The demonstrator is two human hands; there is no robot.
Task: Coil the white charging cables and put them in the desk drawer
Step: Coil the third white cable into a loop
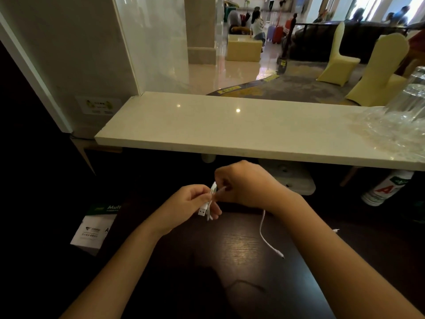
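The left hand (194, 199) pinches a small bundle of white cable (208, 203) with curled fingers, its USB plug hanging just below them. The right hand (243, 184), touching the bundle from the right, grips the same cable; the loose end trails down beneath its wrist onto the dark desk (241, 245). Beyond both hands the pale counter (230, 125) edge overhangs; bare desk lies nearer.

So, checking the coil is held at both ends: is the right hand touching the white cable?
Touching. The head view shows the right hand pinching the cable beside the left hand, which grips the bundle.
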